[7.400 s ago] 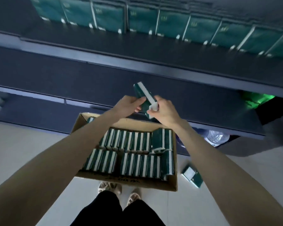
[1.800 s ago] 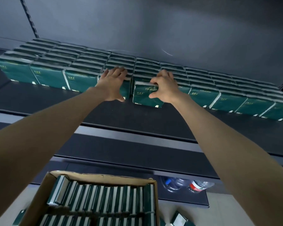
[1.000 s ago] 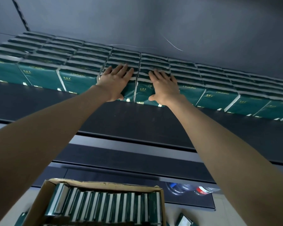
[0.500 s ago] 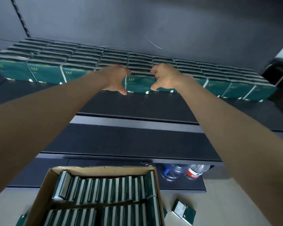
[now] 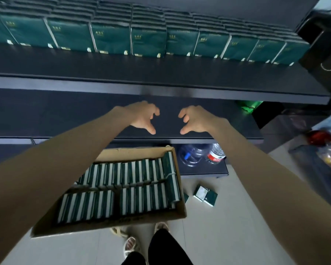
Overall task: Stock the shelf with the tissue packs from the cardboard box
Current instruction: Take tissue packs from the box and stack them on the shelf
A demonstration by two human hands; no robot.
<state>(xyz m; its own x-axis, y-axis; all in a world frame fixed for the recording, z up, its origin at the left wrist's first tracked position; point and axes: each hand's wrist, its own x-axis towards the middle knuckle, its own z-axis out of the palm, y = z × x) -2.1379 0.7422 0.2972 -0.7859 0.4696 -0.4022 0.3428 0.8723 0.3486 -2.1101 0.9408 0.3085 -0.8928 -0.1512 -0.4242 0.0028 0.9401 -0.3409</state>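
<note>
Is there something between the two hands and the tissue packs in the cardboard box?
Nothing visible. The left hand and right hand are empty, and the tissue packs lie uncovered in the open cardboard box below.

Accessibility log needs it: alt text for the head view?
The left hand and right hand hover empty, fingers loosely curled, before a dark shelf lined with green tissue packs. Below them on the floor, an open cardboard box holds more packs, with loose packs lying right of it.

Dark green, white-striped tissue packs (image 5: 111,38) line a black shelf (image 5: 161,71); brown cardboard box (image 5: 182,205).
</note>
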